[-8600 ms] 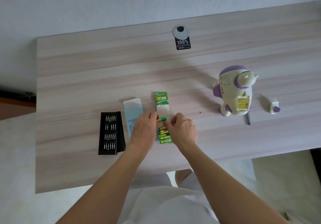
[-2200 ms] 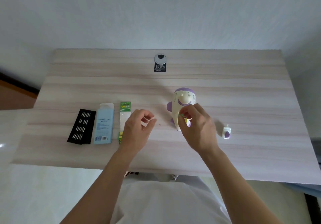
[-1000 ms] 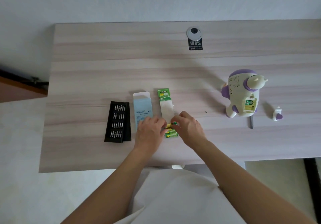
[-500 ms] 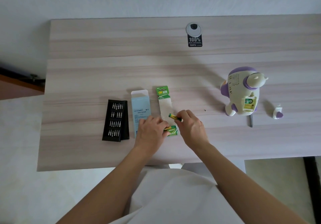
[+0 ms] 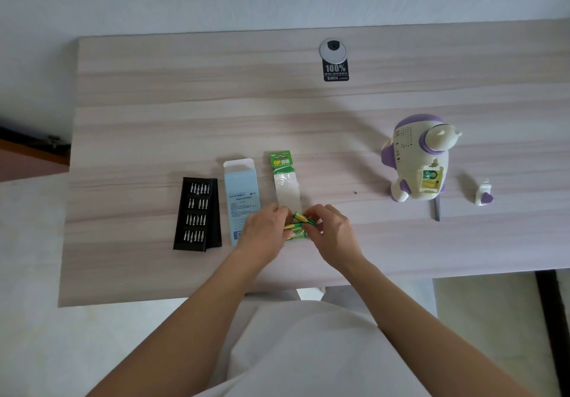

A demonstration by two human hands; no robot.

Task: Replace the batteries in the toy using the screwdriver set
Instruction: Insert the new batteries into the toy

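A white and purple toy (image 5: pixel 413 156) lies on its front at the right of the table, its battery bay open with one green battery end and a yellow slot showing. My right hand (image 5: pixel 334 234) pinches a green and yellow battery (image 5: pixel 303 218) just above the battery pack (image 5: pixel 285 177). My left hand (image 5: pixel 262 233) holds down the lower end of that pack, where more batteries (image 5: pixel 294 232) remain. The screwdriver (image 5: pixel 436 211) lies just below the toy. The black bit holder (image 5: pixel 197 213) sits to the left.
A light blue box (image 5: pixel 240 193) lies between the bit holder and the battery pack. The small white and purple bay cover (image 5: pixel 483 196) rests right of the toy. A tiny dark screw (image 5: pixel 355 193) lies mid-table. A cable grommet (image 5: pixel 333 49) sits near the far edge.
My right hand has come back from the toy to the pack and pulled a battery free of it. My left hand has stayed on the pack's lower end.
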